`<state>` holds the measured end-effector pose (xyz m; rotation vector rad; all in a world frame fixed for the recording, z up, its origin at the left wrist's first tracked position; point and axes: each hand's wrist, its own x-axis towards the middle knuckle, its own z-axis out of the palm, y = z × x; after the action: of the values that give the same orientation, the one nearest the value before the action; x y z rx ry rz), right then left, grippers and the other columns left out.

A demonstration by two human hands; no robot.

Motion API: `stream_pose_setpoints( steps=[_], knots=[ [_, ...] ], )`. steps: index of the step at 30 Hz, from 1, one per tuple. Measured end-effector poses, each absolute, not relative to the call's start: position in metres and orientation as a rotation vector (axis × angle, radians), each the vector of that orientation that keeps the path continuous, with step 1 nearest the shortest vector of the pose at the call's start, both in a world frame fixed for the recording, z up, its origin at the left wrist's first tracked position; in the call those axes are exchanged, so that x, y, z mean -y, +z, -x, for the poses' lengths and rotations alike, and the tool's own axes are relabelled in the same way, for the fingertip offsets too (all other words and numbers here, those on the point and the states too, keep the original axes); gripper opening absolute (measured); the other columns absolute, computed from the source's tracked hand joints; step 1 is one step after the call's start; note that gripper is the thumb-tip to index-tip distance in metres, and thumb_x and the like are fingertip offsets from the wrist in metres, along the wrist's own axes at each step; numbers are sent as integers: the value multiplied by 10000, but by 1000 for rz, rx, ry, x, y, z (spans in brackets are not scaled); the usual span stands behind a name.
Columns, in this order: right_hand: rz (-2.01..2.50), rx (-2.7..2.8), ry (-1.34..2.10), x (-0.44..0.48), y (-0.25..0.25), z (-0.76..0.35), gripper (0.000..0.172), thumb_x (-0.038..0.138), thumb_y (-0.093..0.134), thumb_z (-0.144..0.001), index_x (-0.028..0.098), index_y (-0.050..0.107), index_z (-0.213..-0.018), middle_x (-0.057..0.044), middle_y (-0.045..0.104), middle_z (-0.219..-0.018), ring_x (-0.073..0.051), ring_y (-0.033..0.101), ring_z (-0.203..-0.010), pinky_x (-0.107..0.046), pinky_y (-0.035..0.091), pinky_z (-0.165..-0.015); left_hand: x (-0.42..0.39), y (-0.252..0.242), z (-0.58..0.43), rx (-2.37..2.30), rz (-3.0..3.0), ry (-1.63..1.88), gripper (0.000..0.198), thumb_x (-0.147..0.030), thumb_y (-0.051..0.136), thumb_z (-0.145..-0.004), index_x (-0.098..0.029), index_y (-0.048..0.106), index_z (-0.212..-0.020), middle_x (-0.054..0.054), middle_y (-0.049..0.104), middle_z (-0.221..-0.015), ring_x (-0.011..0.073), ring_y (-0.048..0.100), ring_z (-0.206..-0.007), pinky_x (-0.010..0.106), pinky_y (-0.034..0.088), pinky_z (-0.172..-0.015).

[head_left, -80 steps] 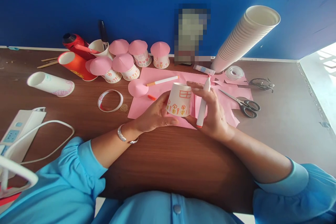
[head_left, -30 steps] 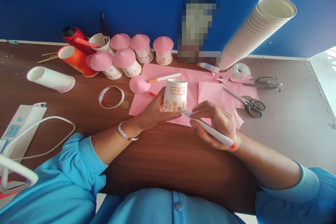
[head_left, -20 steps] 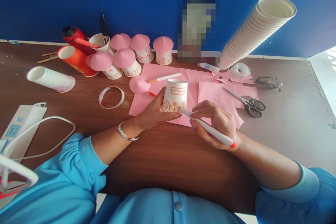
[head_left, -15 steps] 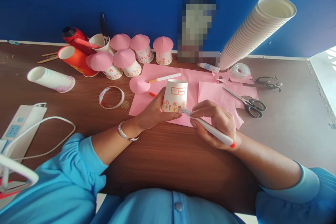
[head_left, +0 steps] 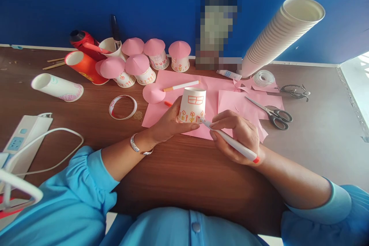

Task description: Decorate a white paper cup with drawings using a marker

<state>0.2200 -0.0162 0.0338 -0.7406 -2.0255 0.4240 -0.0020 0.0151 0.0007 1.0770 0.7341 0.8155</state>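
My left hand is closed round a white paper cup, held upside down above the pink paper. A red window and a row of red and yellow flowers are drawn on its side. Between the fingers of my right hand is a white felt-tip pen with a red end. Its tip touches the cup near the lower right flowers. Behind the cup lie a pink paper cone and another white felt-tip pen with an orange end. A red pen cap shows beside my left hand.
Several decorated cups with pink cone roofs stand at the back. Scissors, a tape roll and a tall stack of cups are on the right. A tape ring and a power strip lie left.
The pen tip has shifted very slightly to the right along the lower edge of the cup. My left hand and the cup have stayed in place.
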Motion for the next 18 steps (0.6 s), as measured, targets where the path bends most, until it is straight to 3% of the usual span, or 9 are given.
stream_pose_setpoints(
  steps=[18],
  knots=[
    [708, 2029, 463, 16, 34, -218, 205, 69, 644, -902, 224, 625, -1035, -19, 707, -796, -179, 718, -675, -282, 584, -552, -14, -3, 4, -760, -1103, 806, 654, -375, 942, -747, -267, 547, -1257, 38, 641, -1077, 221, 631, -976, 377, 541, -827]
  ],
)
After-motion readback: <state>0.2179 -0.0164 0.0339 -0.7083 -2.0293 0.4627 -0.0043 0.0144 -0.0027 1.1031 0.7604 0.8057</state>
